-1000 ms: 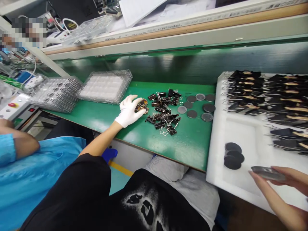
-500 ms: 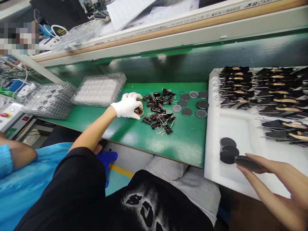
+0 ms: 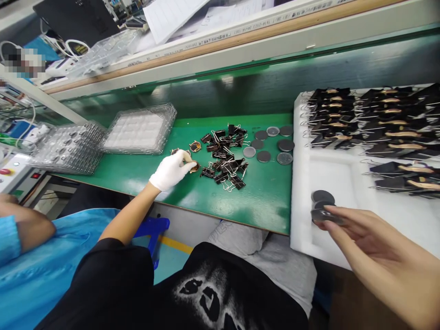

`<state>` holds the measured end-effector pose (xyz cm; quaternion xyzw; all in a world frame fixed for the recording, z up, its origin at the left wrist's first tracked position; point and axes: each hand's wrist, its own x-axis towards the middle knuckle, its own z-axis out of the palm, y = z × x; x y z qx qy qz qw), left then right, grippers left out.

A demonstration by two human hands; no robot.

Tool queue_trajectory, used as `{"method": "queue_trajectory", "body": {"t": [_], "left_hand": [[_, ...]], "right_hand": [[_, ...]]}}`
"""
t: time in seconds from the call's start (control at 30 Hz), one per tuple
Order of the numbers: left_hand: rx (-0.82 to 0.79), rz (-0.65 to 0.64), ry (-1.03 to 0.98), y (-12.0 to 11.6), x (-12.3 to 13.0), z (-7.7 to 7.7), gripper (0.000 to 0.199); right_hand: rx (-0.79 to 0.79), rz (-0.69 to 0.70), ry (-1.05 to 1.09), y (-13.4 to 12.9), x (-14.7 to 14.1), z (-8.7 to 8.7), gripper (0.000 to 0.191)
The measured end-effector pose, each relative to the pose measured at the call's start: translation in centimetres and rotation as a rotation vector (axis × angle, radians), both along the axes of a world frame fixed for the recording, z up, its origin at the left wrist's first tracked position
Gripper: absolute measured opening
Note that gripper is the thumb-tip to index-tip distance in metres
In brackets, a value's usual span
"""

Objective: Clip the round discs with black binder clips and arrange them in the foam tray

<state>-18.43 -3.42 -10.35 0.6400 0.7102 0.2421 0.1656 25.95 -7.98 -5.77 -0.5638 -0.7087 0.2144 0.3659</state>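
Note:
My left hand [image 3: 171, 170], in a white glove, is over the green worktop with its thumb and fingers closed on a small round gold-rimmed part [image 3: 194, 167]. Just beyond the fingers lies a similar gold-rimmed part [image 3: 195, 146], and another [image 3: 176, 151] is partly hidden behind the glove. A loose heap of black binder clips [image 3: 225, 158] is right of that hand. My bare right hand [image 3: 364, 243] pinches a dark round disc [image 3: 321, 216] by its edge, above the white foam tray [image 3: 302, 201]. More black discs [image 3: 323, 197] lie in the tray recess right behind it.
Several dark and clear discs [image 3: 263, 156] lie between the clips and the foam tray. Rows of clipped pieces [image 3: 392, 123] fill the tray's far side. Clear plastic trays [image 3: 137, 130] are stacked at left. A person in blue [image 3: 51, 256] sits close on my left.
My left hand has drawn back left and toward me, uncovering gold-rimmed parts. My right hand has moved left with the disc, which is now tilted in front of the discs in the tray.

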Motion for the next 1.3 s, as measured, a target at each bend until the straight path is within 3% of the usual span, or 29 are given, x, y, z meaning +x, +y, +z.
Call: {"method": "queue_trajectory", "body": {"t": [0.07,0.13,0.27,0.43,0.57,0.67,0.83,1.0,1.1,1.2,1.3], "left_hand": [[0.106,0.111,-0.242,0.0,1.2,1.2,0.025],[0.123,0.076,-0.47,0.2,3.2,2.9,0.028],[0.003,-0.204,-0.645,1.0,9.4,5.7,0.026],[-0.055,-0.53,-0.647,1.8,14.9,6.7,0.021],[-0.027,-0.755,-0.574,2.7,15.6,6.8,0.034],[0.06,-0.834,-0.445,3.6,15.6,6.6,0.033],[0.109,-0.779,-0.465,4.3,15.8,6.0,0.03],[0.043,-0.704,-0.497,5.2,14.4,7.0,0.022],[0.003,-0.854,-0.314,6.4,12.2,7.9,0.029],[0.047,-1.043,0.228,6.7,10.5,8.2,0.038],[0.152,-1.04,0.72,5.7,10.7,7.9,0.039]], "right_hand": [[-0.135,0.014,0.194,0.2,-1.7,0.5,0.031],[-0.221,0.021,0.359,0.7,-3.8,1.1,0.033],[-0.289,0.121,0.59,2.1,-7.5,1.5,0.025],[-0.226,0.073,0.636,2.7,-9.1,1.3,0.029],[-0.222,0.009,0.621,2.9,-8.6,1.1,0.038],[-0.315,0.033,0.649,3.2,-8.2,0.8,0.037],[-0.374,0.048,0.668,4.1,-8.8,0.7,0.034],[-0.319,0.062,0.68,4.5,-10.1,1.2,0.024],[-0.223,0.004,0.663,4.3,-10.0,1.4,0.013],[-0.18,-0.06,0.687,4.2,-9.3,1.3,0.011],[-0.236,-0.07,0.771,4.3,-8.6,1.0,0.013]]}}
